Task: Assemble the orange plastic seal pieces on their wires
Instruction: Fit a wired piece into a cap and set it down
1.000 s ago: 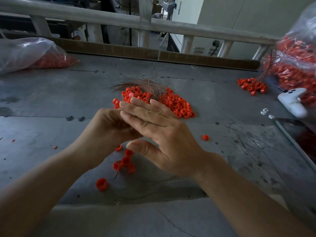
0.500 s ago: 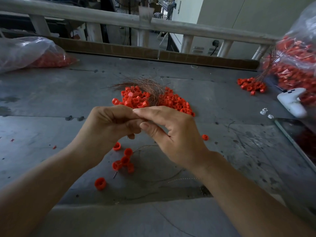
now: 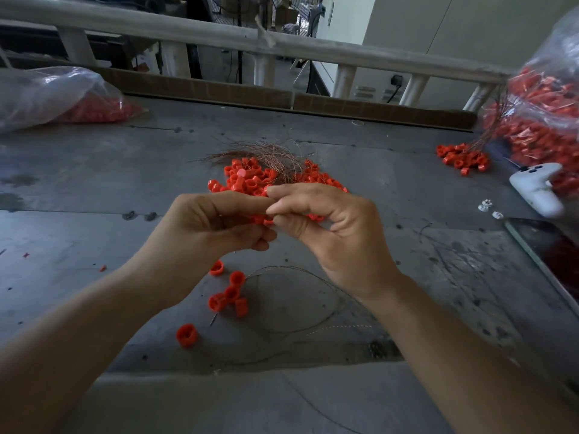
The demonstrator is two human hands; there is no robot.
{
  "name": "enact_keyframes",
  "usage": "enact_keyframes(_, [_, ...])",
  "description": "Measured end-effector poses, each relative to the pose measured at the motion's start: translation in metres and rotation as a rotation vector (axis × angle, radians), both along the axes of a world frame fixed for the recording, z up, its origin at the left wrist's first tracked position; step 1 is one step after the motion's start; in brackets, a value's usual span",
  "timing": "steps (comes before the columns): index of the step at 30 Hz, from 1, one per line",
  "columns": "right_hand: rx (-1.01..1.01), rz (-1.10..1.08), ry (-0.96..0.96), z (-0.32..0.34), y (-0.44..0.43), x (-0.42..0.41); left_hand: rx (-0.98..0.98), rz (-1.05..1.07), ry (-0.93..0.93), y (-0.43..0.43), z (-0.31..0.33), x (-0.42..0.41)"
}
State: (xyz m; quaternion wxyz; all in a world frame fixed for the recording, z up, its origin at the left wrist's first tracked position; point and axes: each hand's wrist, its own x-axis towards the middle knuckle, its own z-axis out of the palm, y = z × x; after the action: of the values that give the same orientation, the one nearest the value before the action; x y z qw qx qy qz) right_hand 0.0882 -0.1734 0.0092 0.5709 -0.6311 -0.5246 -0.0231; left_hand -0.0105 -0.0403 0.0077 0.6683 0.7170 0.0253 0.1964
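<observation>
Loose orange seal pieces [image 3: 250, 183] beneath tangled wires [image 3: 269, 153]

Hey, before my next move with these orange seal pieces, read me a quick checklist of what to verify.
1. Grip: left hand and right hand both pinch the orange pieces between them: ok.
2. Wire through those pieces: hidden in the grip, cannot tell.
3. Supply: pile with wires lies just beyond the hands: ok.
4. Loose pieces scattered on the table below the hands: not ok.
5. Thin wire looping beside them, may snag: not ok.
</observation>
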Motion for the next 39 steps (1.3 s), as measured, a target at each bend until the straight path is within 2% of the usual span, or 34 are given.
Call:
enact_keyframes(2, [0.055,-0.040,-0.017,0.003,-0.001,0.002,0.000,0.020,-0.010,-0.001,0.000,0.000])
enact_keyframes(6, [0.144,-0.189,-0.225,0.010,-0.006,0.005,0.026,0.120,0.000,-0.002,0.000,0.001])
enact_keyframes(11, [0.073,-0.239,-0.350,0.012,-0.010,0.005,0.170,0.177,-0.009,-0.001,0.001,-0.001])
enact_keyframes(22, [-0.020,-0.254,-0.357,0.010,-0.009,0.004,0.199,0.141,-0.022,-0.003,0.001,-0.001])
enact_keyframes(33, [-0.103,-0.275,-0.290,0.010,-0.010,0.002,-0.021,0.066,-0.020,-0.002,0.001,0.000])
enact_keyframes(39, [-0.115,-0.290,-0.289,0.009,-0.009,0.002,-0.030,0.045,-0.027,-0.002,0.000,-0.001])
